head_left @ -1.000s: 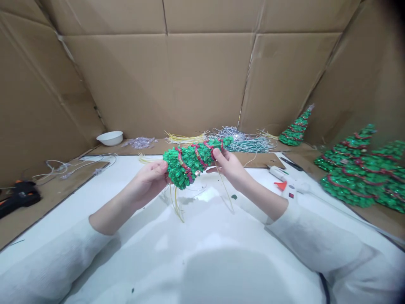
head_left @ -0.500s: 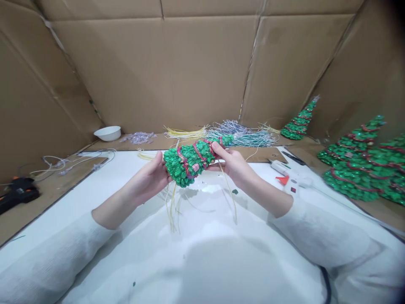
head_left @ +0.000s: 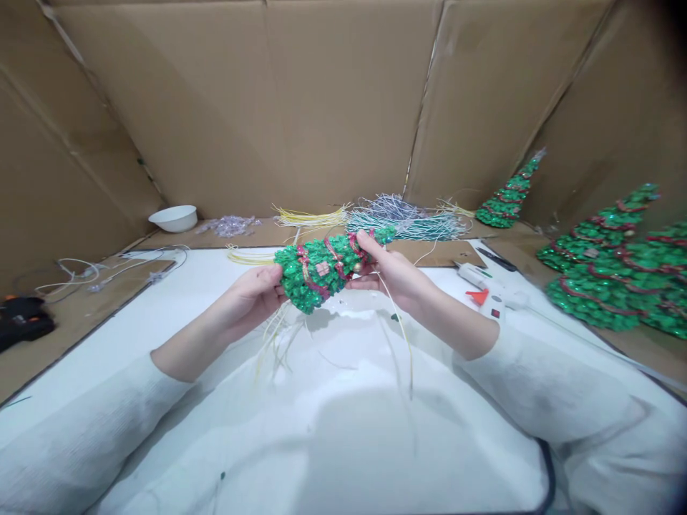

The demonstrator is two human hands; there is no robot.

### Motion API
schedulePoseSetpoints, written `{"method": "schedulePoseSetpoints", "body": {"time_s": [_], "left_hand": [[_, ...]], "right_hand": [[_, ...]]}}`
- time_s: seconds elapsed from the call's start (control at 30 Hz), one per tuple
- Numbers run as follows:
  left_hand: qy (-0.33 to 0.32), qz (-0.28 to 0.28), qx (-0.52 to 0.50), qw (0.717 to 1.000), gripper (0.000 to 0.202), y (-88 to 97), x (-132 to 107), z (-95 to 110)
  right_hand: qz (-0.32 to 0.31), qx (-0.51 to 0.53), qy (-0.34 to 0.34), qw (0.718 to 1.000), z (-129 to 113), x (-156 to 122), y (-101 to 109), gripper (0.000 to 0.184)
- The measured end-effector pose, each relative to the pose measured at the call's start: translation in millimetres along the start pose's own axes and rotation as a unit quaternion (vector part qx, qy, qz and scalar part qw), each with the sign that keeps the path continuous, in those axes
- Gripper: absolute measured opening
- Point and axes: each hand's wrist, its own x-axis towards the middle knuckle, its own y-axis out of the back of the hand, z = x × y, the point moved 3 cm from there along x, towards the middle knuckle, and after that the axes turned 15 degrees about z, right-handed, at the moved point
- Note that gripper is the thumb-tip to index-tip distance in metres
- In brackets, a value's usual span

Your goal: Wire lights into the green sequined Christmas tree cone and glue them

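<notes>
Tree [head_left: 331,261] rolled slightly, tip rightward, glossy green, red garland [head_left: 306,275], pinkish patch [head_left: 322,269]

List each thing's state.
Held Christmas tree: tilted nearly sideways
Left hand: gripping its base
Right hand: gripping near its tip
Rear Christmas tree: standing
Nearer Christmas trees: standing
White bowl: upright
Teal wires: heaped
White glue gun: lying down; red switch position unclear

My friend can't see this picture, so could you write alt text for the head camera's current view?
A person's left hand and right hand hold a green Christmas tree sideways over a white table, its wide base leftward. Behind are bundles of strands and a white bowl; more trees stand at right.
</notes>
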Motion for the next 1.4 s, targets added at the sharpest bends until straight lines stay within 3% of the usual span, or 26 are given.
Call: {"method": "schedulePoseSetpoints", "body": {"time_s": [0.23, 0.37, 0.43, 0.5, 0.63, 0.8, 0.9, 1.13, 1.4], "left_hand": [[0.052, 0.130, -0.055, 0.989, 0.025, 3.5, 4, -4], [0.053, 0.166, -0.069, 0.982, 0.025, 2.3, 3, -1], [0.044, 0.151, -0.072, 0.985, 0.023, 2.7, 2, 0], [0.019, 0.101, -0.047, 0.994, 0.029, 1.5, -1, 1], [-0.074, 0.002, 0.076, 0.994, 0.033, -5.7, -12, -1], [-0.214, -0.015, 0.223, 0.951, 0.034, -16.2, -26, -6], [-0.244, -0.024, 0.231, 0.942, 0.040, -18.7, -28, -7], [-0.079, -0.036, 0.055, 0.995, 0.036, -15.8, -15, -12], [0.026, 0.003, -0.038, 0.999, 0.027, -13.1, -14, -13]], "right_hand": [[-0.035, -0.080, -0.021, 0.996, -2, 0, -2, 0.043], [-0.043, -0.104, 0.005, 0.994, -5, 1, -1, 0.046], [-0.040, -0.115, 0.021, 0.992, -5, 3, 1, 0.050], [-0.032, -0.126, 0.025, 0.991, -4, 7, 3, 0.056], [-0.035, -0.088, 0.019, 0.995, -2, 15, 7, 0.061], [0.008, -0.021, 0.043, 0.999, -4, 20, 9, 0.055], [0.045, 0.010, 0.057, 0.997, -4, 18, 10, 0.044], [0.091, 0.028, 0.077, 0.992, -1, 19, 11, 0.034], [0.052, -0.015, 0.069, 0.996, 2, 17, 9, 0.038]]}}
